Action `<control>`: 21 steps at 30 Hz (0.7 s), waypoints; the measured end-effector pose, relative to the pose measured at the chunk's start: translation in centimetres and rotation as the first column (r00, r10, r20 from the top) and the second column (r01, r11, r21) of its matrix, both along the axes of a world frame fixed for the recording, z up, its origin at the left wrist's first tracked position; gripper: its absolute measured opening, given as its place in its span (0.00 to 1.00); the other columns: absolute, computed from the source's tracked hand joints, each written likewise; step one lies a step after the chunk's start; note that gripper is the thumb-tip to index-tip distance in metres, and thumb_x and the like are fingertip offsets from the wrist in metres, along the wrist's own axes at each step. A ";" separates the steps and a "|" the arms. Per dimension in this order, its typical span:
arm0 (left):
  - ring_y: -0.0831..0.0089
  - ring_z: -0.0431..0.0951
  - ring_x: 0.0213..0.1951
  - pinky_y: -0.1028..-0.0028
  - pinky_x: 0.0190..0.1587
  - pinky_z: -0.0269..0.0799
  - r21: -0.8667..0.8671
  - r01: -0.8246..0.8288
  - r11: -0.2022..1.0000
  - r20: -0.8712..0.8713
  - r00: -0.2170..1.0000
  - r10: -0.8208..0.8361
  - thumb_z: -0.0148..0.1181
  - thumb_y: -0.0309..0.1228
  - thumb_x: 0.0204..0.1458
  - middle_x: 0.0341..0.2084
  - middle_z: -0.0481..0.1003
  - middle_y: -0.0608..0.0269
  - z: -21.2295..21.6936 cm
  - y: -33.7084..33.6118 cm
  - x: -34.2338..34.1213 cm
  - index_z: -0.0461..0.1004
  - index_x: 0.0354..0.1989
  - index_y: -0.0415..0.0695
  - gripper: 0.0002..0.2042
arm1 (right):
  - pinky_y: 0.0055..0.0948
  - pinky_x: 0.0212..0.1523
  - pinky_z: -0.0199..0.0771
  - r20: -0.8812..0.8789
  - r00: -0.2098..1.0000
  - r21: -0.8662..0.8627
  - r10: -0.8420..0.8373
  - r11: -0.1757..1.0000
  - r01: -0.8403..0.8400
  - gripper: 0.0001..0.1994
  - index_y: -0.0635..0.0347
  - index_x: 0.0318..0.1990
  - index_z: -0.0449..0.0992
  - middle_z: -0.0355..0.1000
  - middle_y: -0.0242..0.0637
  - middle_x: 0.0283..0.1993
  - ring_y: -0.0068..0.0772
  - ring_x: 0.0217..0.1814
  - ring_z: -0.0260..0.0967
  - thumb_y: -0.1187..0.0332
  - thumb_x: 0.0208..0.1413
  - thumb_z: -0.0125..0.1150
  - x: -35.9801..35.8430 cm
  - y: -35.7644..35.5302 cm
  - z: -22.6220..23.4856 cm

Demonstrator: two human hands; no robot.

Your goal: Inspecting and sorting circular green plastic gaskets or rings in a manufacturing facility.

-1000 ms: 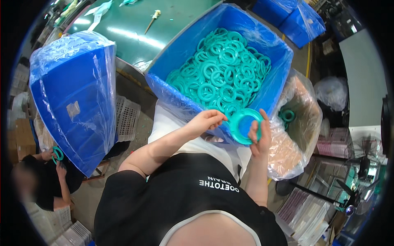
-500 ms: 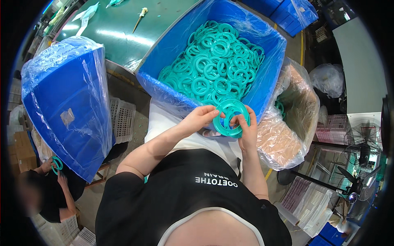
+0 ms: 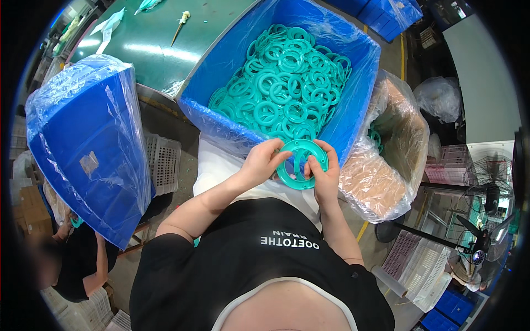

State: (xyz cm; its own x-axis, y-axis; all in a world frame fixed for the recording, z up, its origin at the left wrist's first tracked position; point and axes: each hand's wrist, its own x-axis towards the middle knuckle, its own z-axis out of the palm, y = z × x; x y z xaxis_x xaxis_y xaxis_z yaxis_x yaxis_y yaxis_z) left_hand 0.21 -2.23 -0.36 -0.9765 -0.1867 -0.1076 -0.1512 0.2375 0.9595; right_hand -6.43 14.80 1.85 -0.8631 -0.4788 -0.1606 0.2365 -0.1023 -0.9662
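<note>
"So, what stands furthest left?"

"A tall blue plastic bin draped in clear film (image 3: 88, 149), with a person in a black top (image 3: 80, 270) below it. Next come a white perforated plastic crate (image 3: 163, 168) and a shiny green tabletop (image 3: 149, 55)."

"And the left hand (image 3: 258, 164)?"

"Its thumb and fingers pinch the left side of a round teal plastic ring (image 3: 287, 180), at the near edge of an open blue bin lined with clear film (image 3: 359, 69). That bin holds a heap of smaller teal rings (image 3: 287, 83)."

"Does the right hand (image 3: 326, 176) grip too?"

"Yes, closed on the ring's right side, thumb in its opening. A curved teal band (image 3: 298, 165) shows there; I can't tell if it's separate."

"Further right?"

"A brown cardboard box wrapped in clear plastic (image 3: 381, 193), then a black-bladed fan (image 3: 479, 243)."
</note>
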 end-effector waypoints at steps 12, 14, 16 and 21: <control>0.57 0.71 0.25 0.63 0.28 0.66 -0.509 -0.202 0.837 -0.451 0.891 -0.059 0.51 0.28 0.54 0.21 0.68 0.54 -1.2 -0.9 -0.7 0.66 0.28 0.37 0.07 | 0.17 0.21 0.63 0.101 0.990 -0.121 -0.096 0.987 0.108 0.21 0.60 0.54 0.63 0.65 0.29 0.24 0.16 0.21 0.61 0.78 0.52 0.56 -0.7 0.6 0.8; 0.64 0.69 0.23 0.70 0.27 0.65 -0.057 -0.158 0.986 -0.162 0.976 0.147 0.47 0.31 0.57 0.19 0.68 0.57 -0.9 -1.5 -0.8 0.66 0.28 0.39 0.09 | 0.17 0.20 0.62 0.108 0.981 -0.190 -0.158 0.966 0.177 0.22 0.60 0.55 0.64 0.66 0.29 0.24 0.16 0.21 0.61 0.79 0.51 0.57 -1.4 1.6 1.2; 0.77 0.64 0.21 0.77 0.25 0.60 0.325 -0.151 0.934 0.097 0.987 0.126 0.43 0.36 0.61 0.19 0.65 0.66 -0.9 -2.1 -1.0 0.66 0.29 0.39 0.13 | 0.15 0.19 0.59 0.254 0.953 -0.237 0.163 0.966 -0.103 0.24 0.60 0.54 0.65 0.66 0.29 0.23 0.16 0.18 0.60 0.79 0.48 0.59 -2.0 2.7 2.0; 0.88 0.58 0.23 0.83 0.22 0.53 0.529 0.104 0.842 0.126 0.972 -0.199 0.42 0.41 0.62 0.21 0.63 0.76 0.5 -0.3 -1.0 0.68 0.31 0.45 0.15 | 0.15 0.19 0.58 0.287 0.775 -0.224 0.564 0.826 -0.518 0.27 0.60 0.56 0.65 0.68 0.29 0.24 0.16 0.16 0.60 0.77 0.44 0.62 -1.5 2.6 3.4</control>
State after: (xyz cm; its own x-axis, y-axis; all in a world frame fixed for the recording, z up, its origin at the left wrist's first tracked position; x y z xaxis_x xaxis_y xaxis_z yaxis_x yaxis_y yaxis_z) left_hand -0.81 -2.50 0.17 -0.9458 0.0907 -0.3117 -0.3246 -0.2510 0.9119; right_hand -7.95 17.37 5.23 -0.3625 -0.8858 -0.2897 0.5870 0.0244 -0.8092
